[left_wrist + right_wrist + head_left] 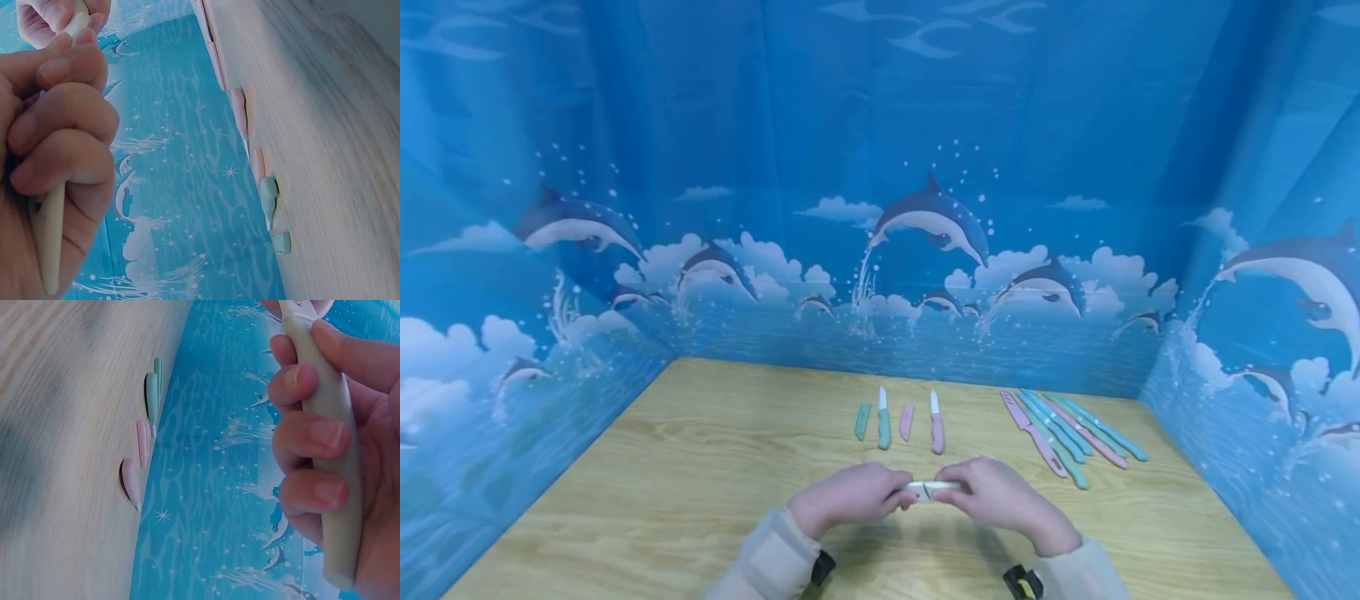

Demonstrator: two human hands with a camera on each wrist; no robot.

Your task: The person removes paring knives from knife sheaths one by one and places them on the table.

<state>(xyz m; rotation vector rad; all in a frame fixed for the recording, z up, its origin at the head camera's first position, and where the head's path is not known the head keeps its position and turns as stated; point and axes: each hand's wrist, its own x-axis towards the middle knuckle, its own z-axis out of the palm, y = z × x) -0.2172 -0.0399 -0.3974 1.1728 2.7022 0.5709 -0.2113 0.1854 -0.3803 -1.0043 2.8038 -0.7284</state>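
Both hands meet over the front of the table on a cream-coloured knife, held level with a dark line across its middle in the head view. My right hand [996, 497] wraps its fingers round the knife's handle [342, 550], thumb laid along it near the blade end. My left hand [850, 498] grips the cream sheath [50, 244] at the other end, its fingers curled over it and most of it hidden. Beyond the hands lie a green sheath [862, 422], a green-handled knife [883, 429], a pink sheath [907, 422] and a pink-handled knife [937, 435], side by side.
On the right of the wooden table [715, 467] several pink, green and blue knives [1056, 429] lie fanned in a loose pile. A blue dolphin-print curtain [820, 167] encloses the back and both sides.
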